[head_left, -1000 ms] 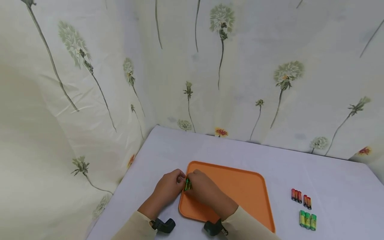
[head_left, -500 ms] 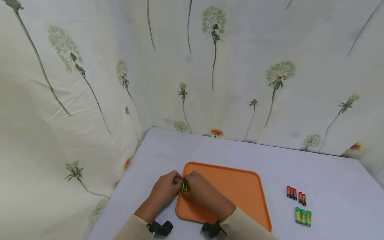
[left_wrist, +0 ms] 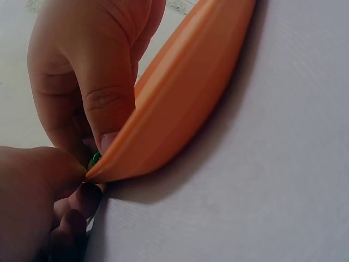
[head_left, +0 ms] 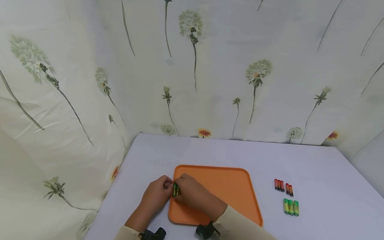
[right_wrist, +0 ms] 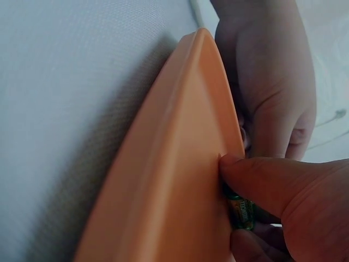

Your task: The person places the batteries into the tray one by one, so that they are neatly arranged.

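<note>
An orange tray lies on the white table, with both hands at its left side. My right hand reaches over the tray and pinches small green batteries just inside the left rim. Thumb and fingers sit around a green battery in the right wrist view; the fingers hide how many are held. Outside the same rim, my left hand has curled fingers, its thumb and fingertips pinching the tray's edge. The left wrist view shows that thumb at the rim, with only a green sliver of battery visible.
Right of the tray, several red batteries lie in two small groups. Three larger green batteries lie side by side nearer the front. A flower-printed cloth hangs behind and left of the table.
The head view has turned to the right, so tray, hands and batteries appear further left. Both hands keep the same place at the tray's left rim.
</note>
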### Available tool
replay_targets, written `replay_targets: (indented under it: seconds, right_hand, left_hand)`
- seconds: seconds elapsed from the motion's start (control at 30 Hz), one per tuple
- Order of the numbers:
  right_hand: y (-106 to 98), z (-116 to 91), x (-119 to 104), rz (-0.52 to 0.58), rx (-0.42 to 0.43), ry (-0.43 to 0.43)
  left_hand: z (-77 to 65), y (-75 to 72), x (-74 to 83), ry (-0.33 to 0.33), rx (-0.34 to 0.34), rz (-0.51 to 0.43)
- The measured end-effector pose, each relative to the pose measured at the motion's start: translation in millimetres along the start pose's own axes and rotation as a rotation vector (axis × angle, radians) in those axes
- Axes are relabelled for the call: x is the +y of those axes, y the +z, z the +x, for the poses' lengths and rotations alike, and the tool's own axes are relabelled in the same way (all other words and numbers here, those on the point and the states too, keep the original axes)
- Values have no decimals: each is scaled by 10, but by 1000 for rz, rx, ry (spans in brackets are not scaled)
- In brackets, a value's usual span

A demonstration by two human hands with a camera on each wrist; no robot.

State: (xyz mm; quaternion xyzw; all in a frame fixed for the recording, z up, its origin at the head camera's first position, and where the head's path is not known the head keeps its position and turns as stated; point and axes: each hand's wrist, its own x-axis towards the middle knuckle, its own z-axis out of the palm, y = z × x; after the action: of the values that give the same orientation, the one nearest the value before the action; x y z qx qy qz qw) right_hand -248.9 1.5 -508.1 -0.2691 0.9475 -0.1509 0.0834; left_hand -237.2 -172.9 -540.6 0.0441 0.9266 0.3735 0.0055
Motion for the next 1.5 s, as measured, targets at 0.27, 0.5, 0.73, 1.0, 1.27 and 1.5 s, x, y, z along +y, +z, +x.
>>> replay_targets:
  seconds: [0.27,0.5,0.73,1.0,1.27,1.5]
  right_hand:
    - [22,13,-18,18,-12,8]
    - [17,-7,5,42,-1,16]
    - [7,-13,4,37,0,3]
    - [9,-17,40,80,-4,17]
    - [-14,-45,126,158,-49,45]
    - [-115,-211,268,211,-37,49]
  left_hand:
    - [-40,-29,-2,4,14,-15]
    - [-16,-18,11,-2,0,-13]
    - [-12,-11,8,-4,1,-14]
    - [-14,-13,14,8,7,-9]
    - [-1,-17,15,13,8,5]
    - [9,-2,17,-18,-8,-3]
